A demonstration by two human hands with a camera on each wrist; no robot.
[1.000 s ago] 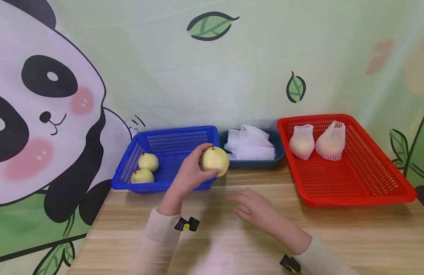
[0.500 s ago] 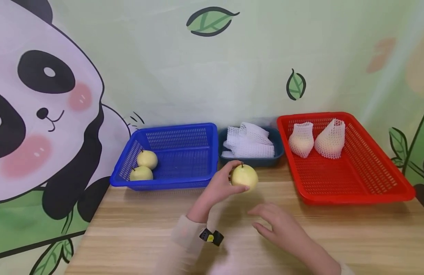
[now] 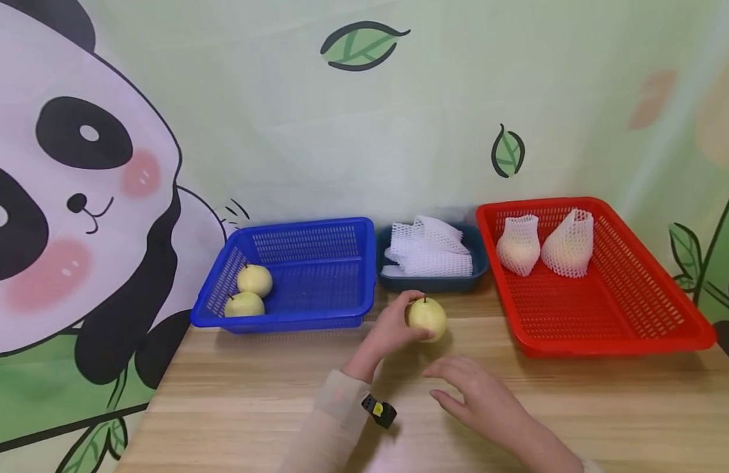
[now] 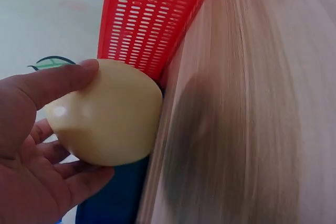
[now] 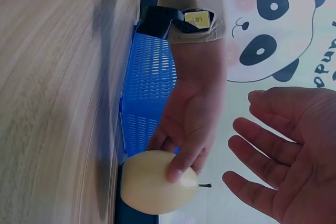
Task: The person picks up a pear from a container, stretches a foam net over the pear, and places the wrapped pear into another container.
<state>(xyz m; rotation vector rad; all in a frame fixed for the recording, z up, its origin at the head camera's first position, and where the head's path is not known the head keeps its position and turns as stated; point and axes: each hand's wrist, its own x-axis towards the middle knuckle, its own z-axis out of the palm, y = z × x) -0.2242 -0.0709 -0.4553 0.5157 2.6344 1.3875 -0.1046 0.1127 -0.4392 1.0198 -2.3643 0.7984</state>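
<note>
A pale yellow pear [image 3: 428, 320] with a dark stem is gripped between the thumb and fingers of my left hand [image 3: 394, 328], close over the table in front of the dark teal tray [image 3: 435, 284]. In the left wrist view the thumb lies across one side of the pear [image 4: 115, 119] and the fingers curl round the other. Nearer to me, my right hand [image 3: 483, 397] hovers just right of the pear, holding nothing. Its fingers [image 5: 268, 150] are loosely bent and apart from the pear in the right wrist view.
Two pears [image 3: 255, 281] sit in the blue basket [image 3: 317, 315] at left. White foam nets [image 3: 432, 246] fill the teal tray. The red basket [image 3: 607, 345] at right holds two pears in foam nets [image 3: 568, 246]. A panda-print backdrop [image 3: 364, 131] stands behind the wooden table [image 3: 234, 394].
My left hand has carried the pear from over the blue basket's right end rightward and down toward the table. My right hand has shifted slightly right and nearer to me.
</note>
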